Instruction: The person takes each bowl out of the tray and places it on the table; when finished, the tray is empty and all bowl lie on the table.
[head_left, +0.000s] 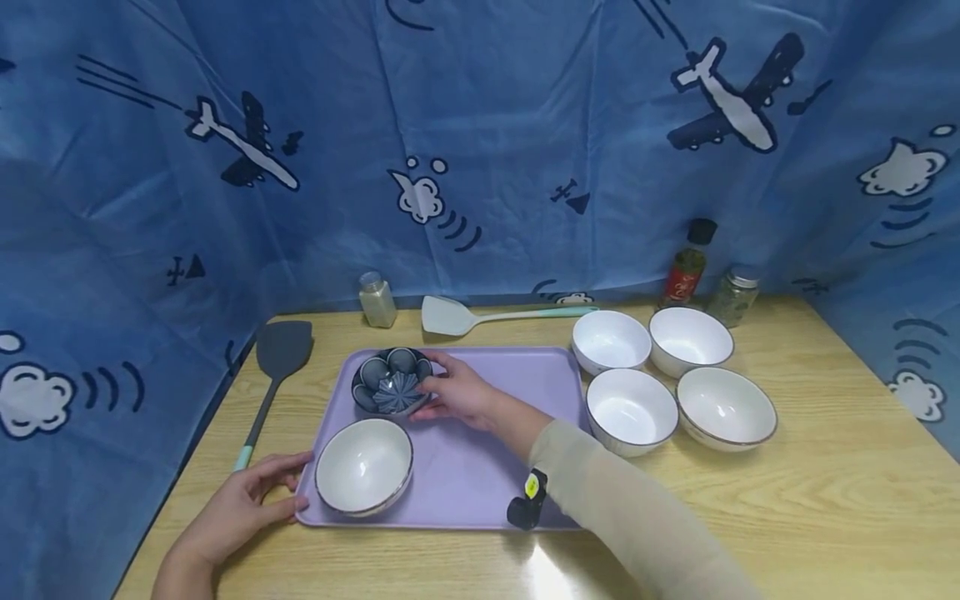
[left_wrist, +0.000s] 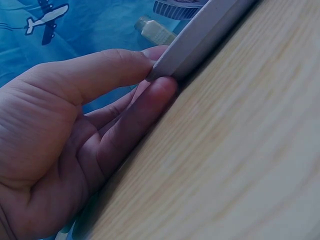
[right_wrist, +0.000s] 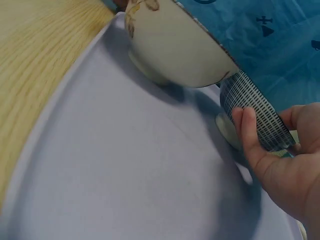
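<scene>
A lilac tray [head_left: 487, 492] lies on the wooden table. My left hand [head_left: 243, 504] pinches its left edge near the front corner; the left wrist view shows thumb and fingers [left_wrist: 160, 92] at the tray's rim [left_wrist: 197, 42]. At the tray's back left is a dark blue patterned bowl [head_left: 393, 383], whose right side my right hand [head_left: 457, 392] grips. In the right wrist view, fingers [right_wrist: 248, 127] lie against the outside of this bowl [right_wrist: 255, 107], with the thumb at its rim. A cream bowl [head_left: 365, 465] sits in front of it on the tray, near my left hand.
Several white bowls [head_left: 632, 408] stand in a group right of the tray. A dark spatula [head_left: 283, 350] lies at the left, a pale turner [head_left: 450, 317] behind. A small shaker [head_left: 377, 300], a red-labelled bottle [head_left: 684, 271] and a jar [head_left: 735, 296] stand by the blue curtain [head_left: 495, 125].
</scene>
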